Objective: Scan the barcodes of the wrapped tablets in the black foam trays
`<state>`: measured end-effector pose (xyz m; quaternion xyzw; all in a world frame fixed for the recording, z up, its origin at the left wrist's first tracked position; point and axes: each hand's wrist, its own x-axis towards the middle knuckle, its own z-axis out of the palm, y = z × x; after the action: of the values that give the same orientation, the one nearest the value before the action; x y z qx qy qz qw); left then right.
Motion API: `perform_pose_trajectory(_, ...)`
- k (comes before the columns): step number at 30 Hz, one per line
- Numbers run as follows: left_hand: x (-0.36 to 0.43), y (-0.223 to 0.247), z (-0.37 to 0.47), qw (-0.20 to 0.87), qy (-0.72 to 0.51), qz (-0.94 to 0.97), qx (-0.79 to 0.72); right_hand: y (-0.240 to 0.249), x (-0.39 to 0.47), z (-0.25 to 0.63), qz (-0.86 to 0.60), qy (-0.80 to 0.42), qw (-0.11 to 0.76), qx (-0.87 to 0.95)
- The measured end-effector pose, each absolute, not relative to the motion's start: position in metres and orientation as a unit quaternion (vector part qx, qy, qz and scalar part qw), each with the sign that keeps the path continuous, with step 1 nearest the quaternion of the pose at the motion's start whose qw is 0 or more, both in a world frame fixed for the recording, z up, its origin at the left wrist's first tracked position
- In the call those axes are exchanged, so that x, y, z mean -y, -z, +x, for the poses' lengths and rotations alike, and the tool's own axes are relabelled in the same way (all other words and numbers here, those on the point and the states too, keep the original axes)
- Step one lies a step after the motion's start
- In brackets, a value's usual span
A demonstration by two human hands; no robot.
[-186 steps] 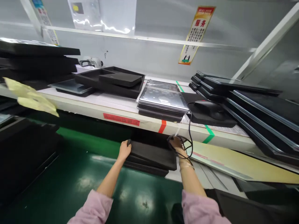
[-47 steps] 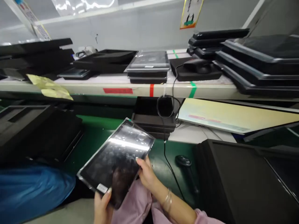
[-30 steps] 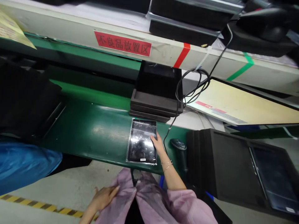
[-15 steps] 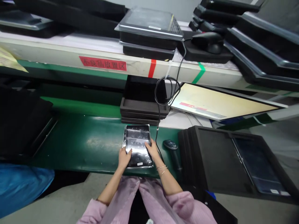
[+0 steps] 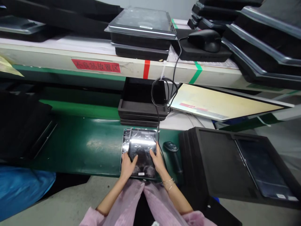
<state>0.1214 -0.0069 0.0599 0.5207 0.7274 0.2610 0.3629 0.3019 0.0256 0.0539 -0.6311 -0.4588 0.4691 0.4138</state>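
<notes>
A glossy black screen panel [image 5: 144, 163], the size of a tablet, lies over the near edge of the green worktop, a small white label at its lower end. My left hand [image 5: 127, 166] grips its left side, thumb on top. On the opposite edge, my right hand [image 5: 158, 160] holds it the same way; the fingers of both hands are partly hidden underneath. Along the left, a shiny strip [image 5: 125, 142] with clear film shows at the panel's side; whether it belongs to a second panel below, I cannot tell. A handheld barcode scanner [image 5: 172, 153] lies to the right of my right hand.
Stacked black foam trays [image 5: 142, 108] stand behind the panel, a hanging coiled cable [image 5: 152, 94] before them. More stacked trays [image 5: 223, 163] are at the right, with a monitor [image 5: 225, 102] behind. A shelf [image 5: 131, 70] crosses above. Blue fabric [image 5: 23, 188] shows at left.
The panel now sits a little nearer to me and looks larger, its bright reflection shifted upward. Both hands remain on its sides. The view has moved slightly.
</notes>
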Motion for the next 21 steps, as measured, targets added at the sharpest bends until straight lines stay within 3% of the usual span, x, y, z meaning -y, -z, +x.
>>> perform_pose_trajectory(7, -0.002, -0.035, 0.075, 0.297, -0.246, 0.485, -0.785, -0.037, -0.039, 0.25, -0.653, -0.405, 0.308, 0.561)
perform_pose_trajectory(12, -0.011, -0.022, 0.071, 0.373, -0.267, 0.475, -0.751, -0.034, -0.048, 0.252, -0.685, -0.37, 0.276, 0.563)
perform_pose_trajectory(21, -0.015, -0.022, 0.063, 0.465, -0.291, 0.372, -0.749, -0.026, -0.061, 0.272, -0.667, -0.414, 0.287, 0.55)
